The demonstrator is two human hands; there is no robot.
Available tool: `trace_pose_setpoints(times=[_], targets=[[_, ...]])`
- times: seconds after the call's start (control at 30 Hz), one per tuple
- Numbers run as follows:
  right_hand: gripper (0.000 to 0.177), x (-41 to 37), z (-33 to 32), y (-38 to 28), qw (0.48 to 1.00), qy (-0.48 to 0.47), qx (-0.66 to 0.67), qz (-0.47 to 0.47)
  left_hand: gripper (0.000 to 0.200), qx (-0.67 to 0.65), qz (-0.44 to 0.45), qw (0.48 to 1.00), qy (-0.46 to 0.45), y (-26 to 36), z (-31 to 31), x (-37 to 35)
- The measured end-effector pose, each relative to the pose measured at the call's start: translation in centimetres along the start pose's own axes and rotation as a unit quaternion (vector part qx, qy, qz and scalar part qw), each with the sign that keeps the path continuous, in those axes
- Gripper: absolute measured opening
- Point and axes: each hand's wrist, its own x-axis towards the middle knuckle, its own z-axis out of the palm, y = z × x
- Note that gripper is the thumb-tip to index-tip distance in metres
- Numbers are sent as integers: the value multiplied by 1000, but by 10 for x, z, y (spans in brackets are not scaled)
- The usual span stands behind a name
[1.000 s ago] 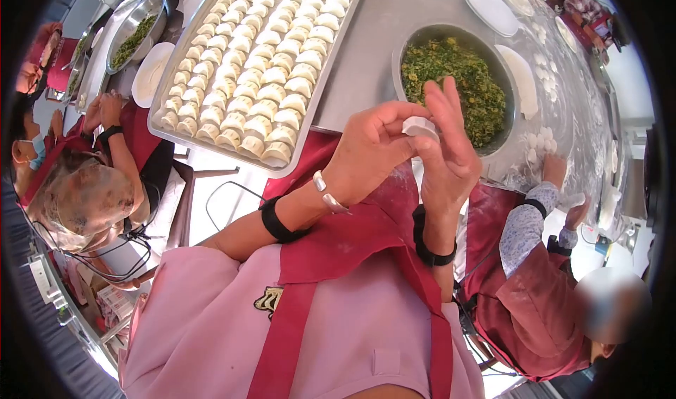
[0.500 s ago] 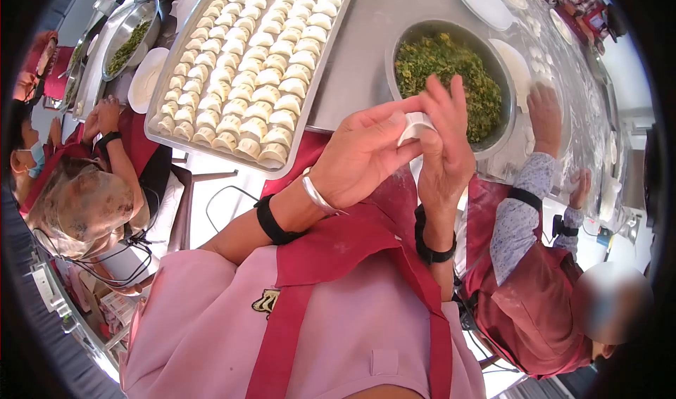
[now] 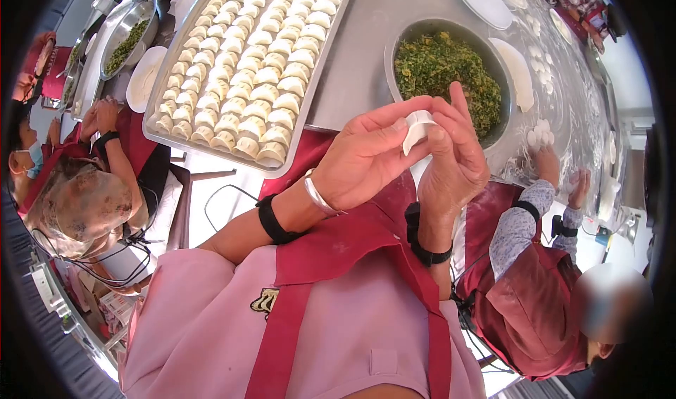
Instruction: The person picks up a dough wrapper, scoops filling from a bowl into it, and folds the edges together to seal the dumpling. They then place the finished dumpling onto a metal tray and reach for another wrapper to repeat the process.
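Note:
A small white dumpling (image 3: 418, 126) is pinched between my two hands, in front of the filling bowl. My left hand (image 3: 366, 149), with a silver bangle at the wrist, grips its left side between thumb and fingers. On its right side, the thumb and curled fingers of my right hand (image 3: 454, 153) press the dough, with one finger raised. Behind them stands a metal bowl (image 3: 389, 65) of chopped green and yellow filling (image 3: 447, 65). To the left lies a metal tray (image 3: 307, 110) with many pleated dumplings (image 3: 266, 93) in rows.
White plates (image 3: 484, 3) and round dough pieces (image 3: 541, 135) lie on the floury steel table (image 3: 359, 40). A co-worker's hand (image 3: 546, 163) is at the right edge. Another person's clasped hands (image 3: 102, 116) are at the left, near a second bowl (image 3: 134, 36) of greens.
My right hand's fingers have curled in closer around the dumpling, which has turned slightly. The co-worker's hand at the right has drawn back towards the table edge, beside dough pieces.

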Motion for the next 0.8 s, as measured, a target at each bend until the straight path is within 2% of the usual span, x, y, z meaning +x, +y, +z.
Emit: trace_pose_setpoints(times=[0.13, 0.23, 0.33, 0.43, 0.53, 0.63, 0.73, 0.8], targets=[[13, 3, -4, 5, 998, -14, -49, -37, 45, 2, -3, 1000, 5, -1, 0, -1], [15, 6, -11, 6, 991, -55, -102, -60, 45, 6, -4, 1000, 9, -1, 1, -1], [17, 10, -4, -13, 998, -30, -3, 62, 44, 18, -16, 1000, 20, 4, 1, -1], [18, 9, -1, -23, 996, -47, -10, 75, 41, 19, -33, 999, 10, 5, -2, -2], [19, 8, -16, -5, 990, -127, -66, -6, 40, 16, -43, 999, 8, 4, -2, -5], [17, 11, -20, -1, 980, -154, -109, -61, 36, 19, -62, 998, -4, 8, -3, -5], [13, 13, -21, -3, 979, -172, -106, -35, 34, 2, -77, 997, 19, 10, -7, -5], [10, 12, -14, -17, 982, -159, -93, 30, 32, 11, -90, 996, 25, 14, -8, -5]])
